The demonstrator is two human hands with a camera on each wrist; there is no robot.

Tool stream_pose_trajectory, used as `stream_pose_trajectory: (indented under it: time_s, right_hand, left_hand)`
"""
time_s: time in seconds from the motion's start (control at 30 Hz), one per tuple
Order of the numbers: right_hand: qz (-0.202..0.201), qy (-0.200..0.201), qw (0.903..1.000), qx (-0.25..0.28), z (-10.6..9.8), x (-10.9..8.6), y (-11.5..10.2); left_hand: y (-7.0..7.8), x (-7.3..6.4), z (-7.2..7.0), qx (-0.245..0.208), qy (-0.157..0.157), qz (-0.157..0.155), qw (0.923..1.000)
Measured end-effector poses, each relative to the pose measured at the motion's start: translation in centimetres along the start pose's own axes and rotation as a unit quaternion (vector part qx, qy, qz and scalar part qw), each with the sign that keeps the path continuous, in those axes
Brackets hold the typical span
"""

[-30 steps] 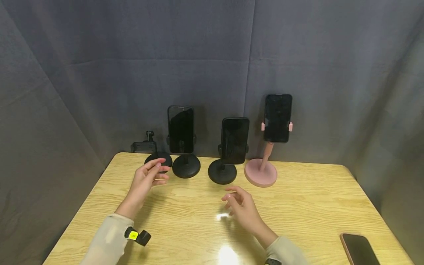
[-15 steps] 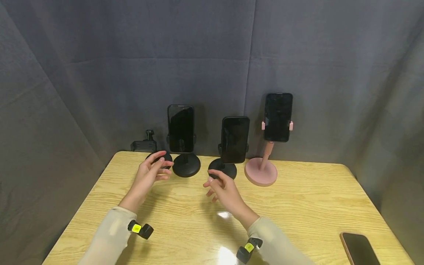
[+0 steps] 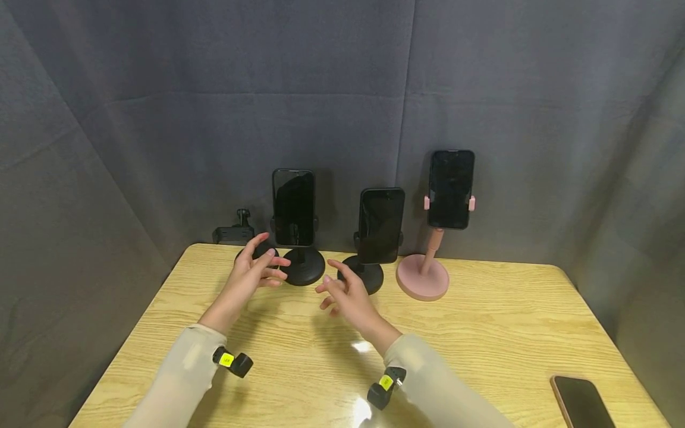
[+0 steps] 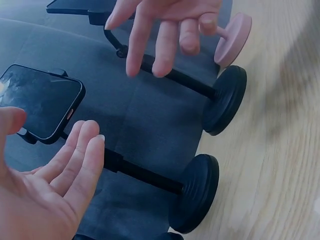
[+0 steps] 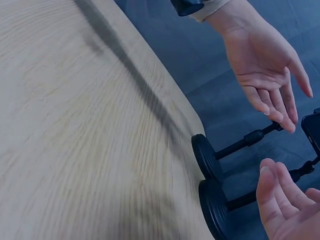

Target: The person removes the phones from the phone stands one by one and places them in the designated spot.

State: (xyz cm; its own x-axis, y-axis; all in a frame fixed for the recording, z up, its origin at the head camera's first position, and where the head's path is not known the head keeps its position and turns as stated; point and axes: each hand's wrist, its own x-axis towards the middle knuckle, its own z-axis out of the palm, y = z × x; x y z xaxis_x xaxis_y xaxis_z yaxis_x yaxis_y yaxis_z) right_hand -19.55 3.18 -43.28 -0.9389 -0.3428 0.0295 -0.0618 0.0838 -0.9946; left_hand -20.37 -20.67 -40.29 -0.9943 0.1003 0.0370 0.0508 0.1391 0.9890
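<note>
On my feed, nearest, a pink-edged smartphone (image 3: 583,402) lies face up at the lower right of the wooden table (image 3: 497,333). Beyond it I have the left hand (image 3: 250,274) and right hand (image 3: 350,298) raised, fingers spread and loosely bent, holding nothing. Between and beyond them, a black-framed smartphone (image 3: 293,208) stands upright in a black phone stand (image 3: 302,268). I judge this as a two-handed reach toward it, with no grip made; the next move calls for one hand at each side, gentle enough not to tip the stand. Left of it, a black stand with an empty holder (image 3: 233,233); behind, a grey curtain (image 3: 342,59).
</note>
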Motion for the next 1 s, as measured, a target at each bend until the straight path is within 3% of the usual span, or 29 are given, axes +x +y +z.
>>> stream_pose_trajectory:
  time_s: [0.43, 0.63, 1.0]
  right_hand:
    - [-0.024, 0.009, 0.9992, -0.031, 1.1, 2.6, -2.1]
    - [-0.019, 0.022, 0.9992, -0.029, 1.2, 3.5, -3.2]
    - [-0.008, 0.008, 0.9992, -0.038, 0.9, 5.0, -5.7]
  left_hand:
    - [0.7, 1.2, 0.0, 0.022, -0.025, 0.003, 0.9994]
    - [1.3, 1.7, -0.1, 0.027, -0.019, 0.01, 0.9994]
    - [2.2, 2.5, -0.2, 0.031, -0.009, 0.034, 0.9989]
